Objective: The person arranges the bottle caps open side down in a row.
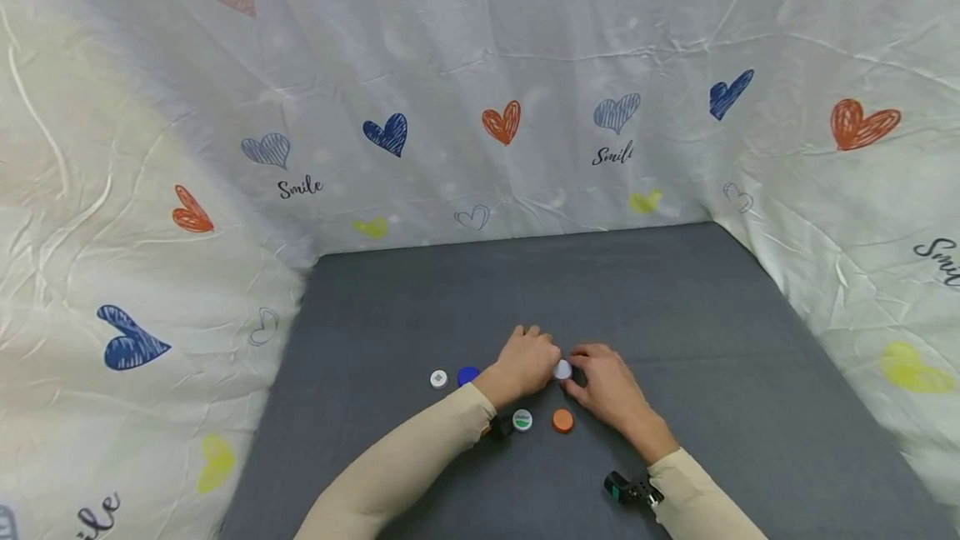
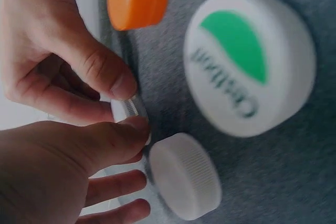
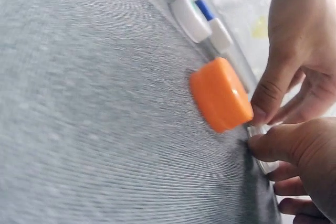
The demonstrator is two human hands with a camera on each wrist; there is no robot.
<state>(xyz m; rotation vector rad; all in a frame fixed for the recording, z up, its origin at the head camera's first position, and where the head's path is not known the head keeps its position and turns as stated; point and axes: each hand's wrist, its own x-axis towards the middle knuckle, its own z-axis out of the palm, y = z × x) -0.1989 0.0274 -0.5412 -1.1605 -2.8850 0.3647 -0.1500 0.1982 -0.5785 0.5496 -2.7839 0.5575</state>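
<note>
Between my two hands is a small white bottle cap [image 1: 562, 370], low over the grey cloth. My left hand [image 1: 528, 361] pinches it from the left, thumb tip at its ribbed edge in the left wrist view. From the other side my right hand [image 1: 609, 386] pinches the same cap [image 3: 269, 166], its thumb and fingers at the rim. Both hands partly cover the cap in the wrist views. Close by the left fingers stands a ribbed white cap [image 2: 185, 178]. Nearer me lie a white cap with a green mark [image 1: 522, 420] and an orange cap [image 1: 562, 421].
Left of my left forearm are a blue cap [image 1: 468, 375] and a white cap [image 1: 438, 379]. Another orange cap [image 1: 485, 430] is mostly hidden under my left wrist. Grey cloth [image 1: 420, 307] covers the table, and a white heart-printed sheet [image 1: 435, 173] rises behind and at the sides.
</note>
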